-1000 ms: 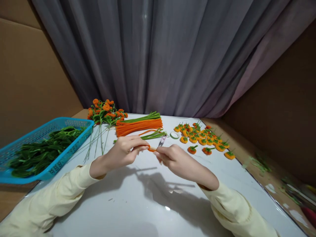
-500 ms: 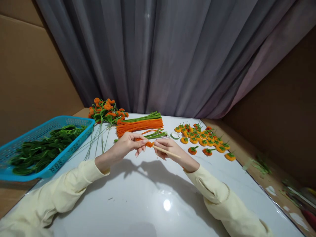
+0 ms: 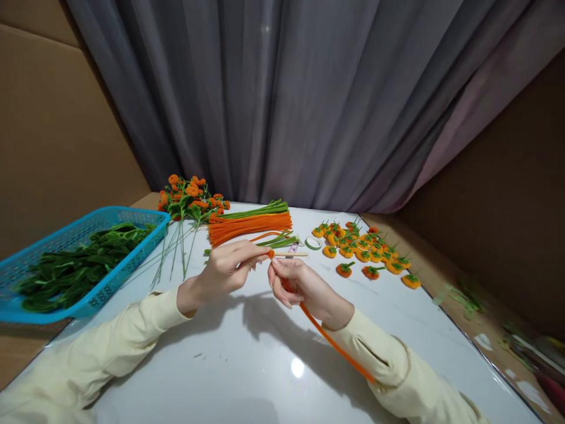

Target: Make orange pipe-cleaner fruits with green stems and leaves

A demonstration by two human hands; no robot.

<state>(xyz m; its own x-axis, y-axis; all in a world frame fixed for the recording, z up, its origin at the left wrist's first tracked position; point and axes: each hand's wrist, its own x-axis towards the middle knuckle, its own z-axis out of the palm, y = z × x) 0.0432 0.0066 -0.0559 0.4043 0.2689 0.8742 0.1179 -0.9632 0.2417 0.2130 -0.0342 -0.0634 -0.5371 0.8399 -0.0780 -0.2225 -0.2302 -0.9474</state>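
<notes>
My left hand pinches a thin wooden stick that points right, with the start of an orange coil at its fingertips. My right hand is closed on an orange pipe cleaner, whose long free end trails down over my right sleeve. Both hands meet above the white table, fingertips almost touching. Both sleeves are pale yellow.
A blue basket of green leaves sits at the left. Behind the hands lie bundles of orange pipe cleaners and green ones, orange flowers on stems, small scissors, a tape roll and several small orange pumpkins. Grey curtain behind.
The right hand turned and dropped lower, and the orange pipe cleaner's long tail now trails over the right sleeve. The stick moved from the right hand's side to point right from the left fingers.
</notes>
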